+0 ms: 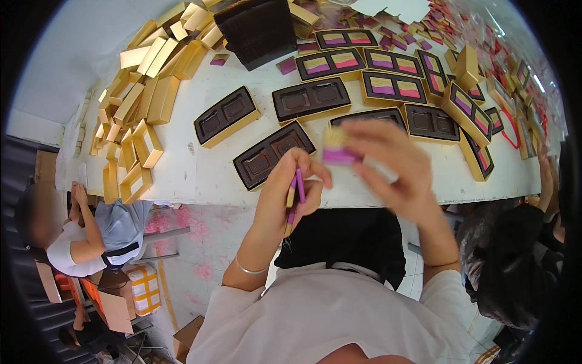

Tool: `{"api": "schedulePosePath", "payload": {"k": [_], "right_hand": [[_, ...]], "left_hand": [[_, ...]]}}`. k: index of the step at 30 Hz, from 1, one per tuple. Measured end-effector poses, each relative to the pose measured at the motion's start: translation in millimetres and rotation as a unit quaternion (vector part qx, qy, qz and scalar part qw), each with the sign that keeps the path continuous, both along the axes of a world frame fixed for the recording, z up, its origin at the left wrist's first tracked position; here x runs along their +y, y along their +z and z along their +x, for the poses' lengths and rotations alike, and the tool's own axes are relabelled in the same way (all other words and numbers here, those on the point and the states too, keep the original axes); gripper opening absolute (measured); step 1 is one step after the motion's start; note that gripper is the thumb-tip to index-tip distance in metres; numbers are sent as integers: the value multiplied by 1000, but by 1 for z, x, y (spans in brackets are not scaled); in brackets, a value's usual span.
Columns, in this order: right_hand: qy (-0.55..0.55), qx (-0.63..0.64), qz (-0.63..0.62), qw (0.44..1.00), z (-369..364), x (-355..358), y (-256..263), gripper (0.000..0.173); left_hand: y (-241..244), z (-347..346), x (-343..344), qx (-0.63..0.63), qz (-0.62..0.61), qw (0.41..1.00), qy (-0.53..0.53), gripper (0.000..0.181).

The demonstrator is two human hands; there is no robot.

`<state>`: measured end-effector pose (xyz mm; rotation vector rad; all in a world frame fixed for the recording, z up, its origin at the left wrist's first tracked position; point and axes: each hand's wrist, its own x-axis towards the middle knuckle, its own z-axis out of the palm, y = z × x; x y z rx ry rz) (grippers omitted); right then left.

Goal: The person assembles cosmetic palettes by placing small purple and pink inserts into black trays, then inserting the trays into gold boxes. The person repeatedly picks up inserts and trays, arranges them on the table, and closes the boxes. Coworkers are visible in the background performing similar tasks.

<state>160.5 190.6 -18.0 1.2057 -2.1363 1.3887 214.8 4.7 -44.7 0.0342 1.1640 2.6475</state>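
Several thin gold-and-purple packets [291, 195] are gripped in my left hand [284, 191], near the table's front edge. My right hand [398, 168], blurred, has a gold-and-purple packet [336, 146] at its fingertips. Just beyond the left hand lies a gold box with an empty two-well dark plastic tray [261, 166]. More such boxes stand farther back: one at the left [225, 113], one in the middle [311, 98], one to the right [432, 123] and one partly hidden behind the right hand [370, 116]. Filled boxes [393, 86] each show a purple-and-gold and a pink-and-gold packet.
Empty gold box frames [145, 100] are heaped at the table's left. A black container [257, 32] stands at the back. Loose packets [395, 41] and clear plastic lie at back right. One person [77, 236] sits at the left; another person's arm [545, 177] shows at right.
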Motion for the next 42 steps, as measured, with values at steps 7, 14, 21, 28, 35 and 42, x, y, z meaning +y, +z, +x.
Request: {"api": "schedulePosePath", "payload": {"k": [7, 14, 21, 28, 35, 42], "right_hand": [[89, 22, 183, 979, -112, -43, -13, 23], [73, -73, 194, 976, -124, -62, -29, 11], [24, -4, 193, 981, -119, -72, -40, 7], [-10, 286, 373, 883, -98, -80, -22, 5], [83, -106, 30, 990, -37, -42, 18, 29], [29, 28, 66, 997, 8, -13, 0, 45]], "left_hand": [[-7, 21, -4, 16, 45, 996, -75, 29], [-14, 12, -26, 43, 21, 999, 20, 26], [-22, 2, -50, 52, -76, 985, 148, 26], [-19, 4, -30, 32, 2, 992, 119, 28], [-5, -11, -2, -1, 113, 993, 36, 33], [1, -10, 23, -154, 147, 973, -86, 57]]}}
